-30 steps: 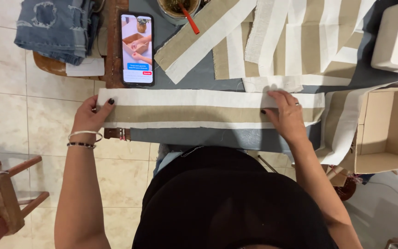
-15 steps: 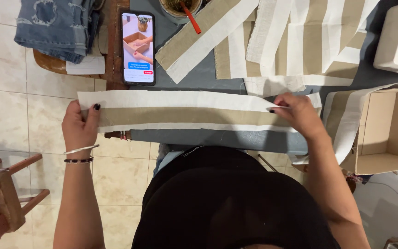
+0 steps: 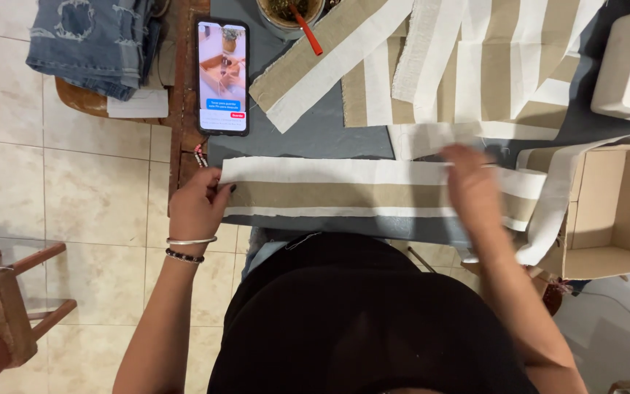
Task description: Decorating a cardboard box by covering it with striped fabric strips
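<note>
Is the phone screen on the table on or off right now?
On. The phone lies face up beside the striped fabric strip, its screen lit and showing a picture with a coloured panel below it.

Phone (image 3: 222,76), folded jeans (image 3: 92,40), cardboard box (image 3: 614,211) — cup (image 3: 286,14) with red stick.

free: grey tabletop (image 3: 329,135) above strip; blocked: cardboard box (image 3: 614,211) right; phone (image 3: 222,76) left

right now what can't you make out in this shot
- Right hand: motion-blurred in the head view, so its grip on the striped fabric strip is unclear.
- Cardboard box: cut off by the right edge.
- Phone screen: too small to make out.
- Table front edge: hidden by the person's body.
</note>
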